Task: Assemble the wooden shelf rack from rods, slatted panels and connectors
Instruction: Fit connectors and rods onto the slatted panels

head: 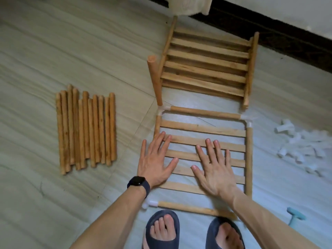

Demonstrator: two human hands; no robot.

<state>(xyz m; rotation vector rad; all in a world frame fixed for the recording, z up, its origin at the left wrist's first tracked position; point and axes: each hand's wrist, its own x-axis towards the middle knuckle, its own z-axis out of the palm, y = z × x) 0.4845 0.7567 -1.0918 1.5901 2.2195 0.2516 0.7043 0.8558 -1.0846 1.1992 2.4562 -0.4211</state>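
A slatted wooden panel [203,130] lies flat on the floor inside a frame of rods [204,112] joined by white connectors [164,109]. One rod [155,81] stands upright in the far left corner connector. My left hand [156,162] lies flat, fingers spread, on the panel's left side. My right hand [213,166] lies flat with straight fingers on the slats near the middle. Both hands hold nothing.
Several loose rods [86,130] lie side by side on the floor to the left. Beyond the frame sits a stack of slatted panels [206,63]. White connectors [301,148] are scattered at the right. A teal mallet [294,218] lies at the lower right. My sandalled feet [162,229] stand at the frame's near edge.
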